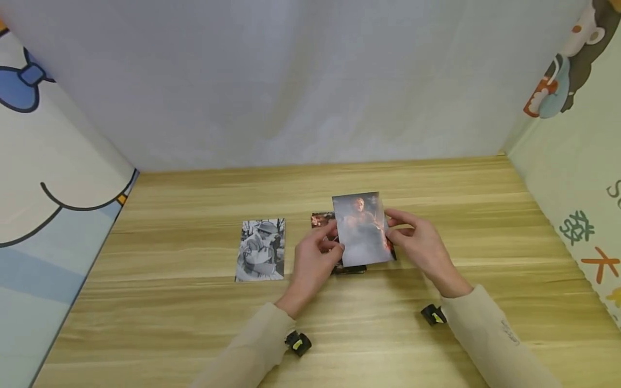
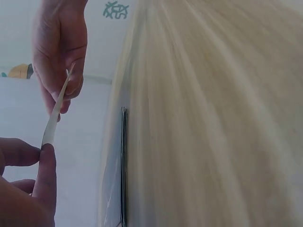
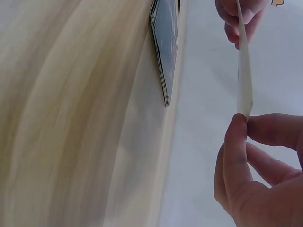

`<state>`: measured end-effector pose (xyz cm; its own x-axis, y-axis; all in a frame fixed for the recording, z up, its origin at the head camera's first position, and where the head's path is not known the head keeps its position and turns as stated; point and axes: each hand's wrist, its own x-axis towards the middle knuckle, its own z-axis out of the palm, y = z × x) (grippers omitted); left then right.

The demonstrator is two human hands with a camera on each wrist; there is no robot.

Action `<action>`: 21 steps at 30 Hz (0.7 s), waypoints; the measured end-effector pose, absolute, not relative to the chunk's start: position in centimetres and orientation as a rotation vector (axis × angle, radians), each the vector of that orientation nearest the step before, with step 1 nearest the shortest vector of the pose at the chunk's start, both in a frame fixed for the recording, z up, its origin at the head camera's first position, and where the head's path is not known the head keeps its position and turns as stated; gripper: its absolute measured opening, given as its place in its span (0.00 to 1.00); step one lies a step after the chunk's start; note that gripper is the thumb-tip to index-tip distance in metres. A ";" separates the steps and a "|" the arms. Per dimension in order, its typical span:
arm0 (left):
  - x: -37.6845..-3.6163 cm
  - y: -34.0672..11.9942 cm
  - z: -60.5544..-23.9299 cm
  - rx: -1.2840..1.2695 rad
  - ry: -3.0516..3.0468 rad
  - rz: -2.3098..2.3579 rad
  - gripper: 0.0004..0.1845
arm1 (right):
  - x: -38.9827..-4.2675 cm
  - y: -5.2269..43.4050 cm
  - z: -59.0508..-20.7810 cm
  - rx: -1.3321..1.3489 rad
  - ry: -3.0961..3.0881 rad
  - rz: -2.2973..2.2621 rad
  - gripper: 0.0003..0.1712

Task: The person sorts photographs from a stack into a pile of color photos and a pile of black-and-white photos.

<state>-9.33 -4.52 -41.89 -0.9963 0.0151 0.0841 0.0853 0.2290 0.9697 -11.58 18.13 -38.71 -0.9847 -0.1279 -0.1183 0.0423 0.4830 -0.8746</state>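
A glossy photo card (image 1: 361,231) with a glowing orange figure on grey is held up over the table between both hands. My left hand (image 1: 314,258) pinches its left edge between thumb and finger, and my right hand (image 1: 423,245) pinches the right edge the same way. Edge-on in the left wrist view, the card (image 2: 53,120) is clear of the table and slightly bowed. Below it lies a stack of photo cards (image 1: 322,220), mostly hidden by the held one. The stack (image 2: 124,165) appears as several thin layers from the side.
A black-and-white photo card (image 1: 260,250) showing a person in a hat lies flat left of the stack. The wood-grain table (image 1: 194,312) runs back to a pale cloth wall (image 1: 310,97). Printed panels (image 1: 572,188) stand along both sides.
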 end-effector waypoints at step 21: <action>-10.4 -0.7 -42.3 -0.144 -2.555 -1.827 0.27 | -11.2 21.9 -38.7 -0.035 2.625 -1.413 0.30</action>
<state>-10.45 -0.73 -42.26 -0.9958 0.0760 0.0514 0.0732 0.3203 0.9445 -11.19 21.90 -38.72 -0.9870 -0.0961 -0.1288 0.0546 0.5532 -0.8313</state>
